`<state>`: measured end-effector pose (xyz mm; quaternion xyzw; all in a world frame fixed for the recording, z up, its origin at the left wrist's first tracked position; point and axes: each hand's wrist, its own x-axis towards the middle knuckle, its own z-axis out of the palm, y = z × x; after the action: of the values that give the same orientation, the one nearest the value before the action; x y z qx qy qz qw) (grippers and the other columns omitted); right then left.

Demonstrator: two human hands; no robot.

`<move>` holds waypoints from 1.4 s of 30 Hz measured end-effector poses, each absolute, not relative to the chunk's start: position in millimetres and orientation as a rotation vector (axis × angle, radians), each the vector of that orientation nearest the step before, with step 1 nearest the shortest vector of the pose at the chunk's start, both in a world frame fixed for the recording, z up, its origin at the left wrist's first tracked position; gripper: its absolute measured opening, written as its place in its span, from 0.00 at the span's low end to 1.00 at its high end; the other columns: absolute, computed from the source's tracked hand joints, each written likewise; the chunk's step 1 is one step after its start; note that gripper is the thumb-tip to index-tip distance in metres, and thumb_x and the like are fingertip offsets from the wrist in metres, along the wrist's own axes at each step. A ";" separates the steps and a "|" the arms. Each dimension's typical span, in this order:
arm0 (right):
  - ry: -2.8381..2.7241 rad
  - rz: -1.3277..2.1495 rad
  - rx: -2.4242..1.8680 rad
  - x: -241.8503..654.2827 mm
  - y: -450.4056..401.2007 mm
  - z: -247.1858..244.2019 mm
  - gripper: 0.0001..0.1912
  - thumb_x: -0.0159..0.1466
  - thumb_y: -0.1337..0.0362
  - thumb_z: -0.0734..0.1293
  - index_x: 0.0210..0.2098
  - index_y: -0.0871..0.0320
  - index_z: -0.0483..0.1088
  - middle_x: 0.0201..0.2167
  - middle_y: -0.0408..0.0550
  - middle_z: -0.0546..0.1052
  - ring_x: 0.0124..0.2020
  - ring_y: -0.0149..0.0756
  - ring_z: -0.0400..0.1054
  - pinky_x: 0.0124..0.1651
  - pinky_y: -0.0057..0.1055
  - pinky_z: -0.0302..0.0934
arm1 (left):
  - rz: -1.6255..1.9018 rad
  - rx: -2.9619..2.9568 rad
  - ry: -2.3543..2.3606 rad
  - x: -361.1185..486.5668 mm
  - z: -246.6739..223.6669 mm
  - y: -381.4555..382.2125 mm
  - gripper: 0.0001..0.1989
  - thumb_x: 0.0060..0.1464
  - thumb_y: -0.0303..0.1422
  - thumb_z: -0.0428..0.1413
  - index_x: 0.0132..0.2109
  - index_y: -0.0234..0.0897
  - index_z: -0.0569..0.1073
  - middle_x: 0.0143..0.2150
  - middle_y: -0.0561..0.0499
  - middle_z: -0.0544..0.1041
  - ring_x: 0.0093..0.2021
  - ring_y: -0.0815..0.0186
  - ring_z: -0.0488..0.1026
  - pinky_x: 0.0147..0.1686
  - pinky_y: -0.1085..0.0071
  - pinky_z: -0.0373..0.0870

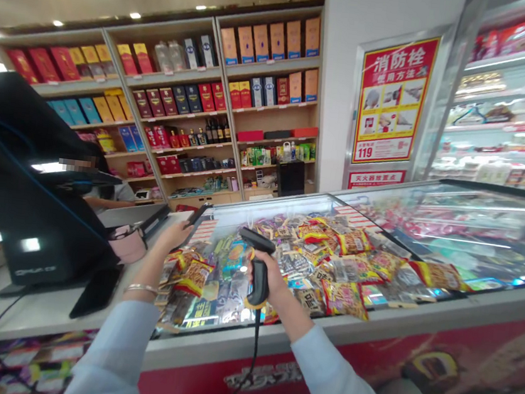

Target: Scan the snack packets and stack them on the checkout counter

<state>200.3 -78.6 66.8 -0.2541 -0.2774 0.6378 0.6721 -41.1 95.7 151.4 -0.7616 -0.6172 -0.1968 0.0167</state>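
Note:
My right hand (268,278) is wrapped round the grip of a black and yellow barcode scanner (258,283). The scanner's head points up and left above the glass-topped freezer, and its cord hangs down in front. My left hand (176,236) is closed on a slim dark flat object (197,218), seen nearly edge-on, perhaps a phone, at the freezer's left edge. Below that hand are red and yellow snack packets (194,276). More snack packets (344,299) lie spread to the right of the scanner.
On the left counter (49,299) stand a black checkout machine (50,230), a pink container (128,244) and a black phone (96,292). Behind the counter is a person (123,190), partly hidden by the machine. Stocked shelves (187,112) line the back wall, with a lit cooler (512,124) at right.

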 end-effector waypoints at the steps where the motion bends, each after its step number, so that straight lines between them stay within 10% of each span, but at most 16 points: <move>1: -0.626 1.394 -0.567 214.6 -79.8 72.5 0.14 0.49 0.55 0.71 0.24 0.58 0.67 0.14 0.40 0.70 0.13 0.28 0.61 0.16 0.24 0.57 | -0.609 -2.396 -1.910 -29.2 151.7 94.0 0.18 0.62 0.38 0.51 0.54 0.35 0.72 0.53 0.39 0.75 0.53 0.54 0.73 0.52 0.60 0.69; 20: -0.543 1.078 -0.799 427.2 -115.8 52.8 0.15 0.51 0.55 0.72 0.24 0.57 0.65 0.15 0.40 0.69 0.12 0.28 0.62 0.14 0.23 0.58 | -0.993 -2.990 -1.652 248.3 58.9 8.6 0.35 0.53 0.46 0.58 0.63 0.32 0.63 0.63 0.36 0.68 0.62 0.53 0.66 0.59 0.63 0.62; 35: -0.514 1.066 -0.772 438.9 -112.4 30.5 0.17 0.48 0.53 0.75 0.24 0.57 0.66 0.15 0.39 0.69 0.13 0.27 0.61 0.15 0.22 0.57 | -0.804 -3.002 -1.774 281.1 26.5 9.9 0.51 0.38 0.54 0.63 0.64 0.29 0.59 0.64 0.31 0.63 0.67 0.44 0.57 0.64 0.58 0.53; 42: -0.514 1.061 -0.757 438.7 -113.8 26.6 0.18 0.48 0.52 0.75 0.25 0.57 0.67 0.15 0.39 0.69 0.13 0.27 0.60 0.15 0.23 0.56 | -1.255 -3.077 -1.723 278.0 17.4 13.2 0.55 0.35 0.42 0.67 0.67 0.32 0.50 0.64 0.31 0.58 0.65 0.46 0.59 0.62 0.55 0.57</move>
<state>438.7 -113.8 26.6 -0.3485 -0.2367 0.4881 0.7644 278.0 13.2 17.4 -0.7851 -0.4397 -0.3203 -0.2961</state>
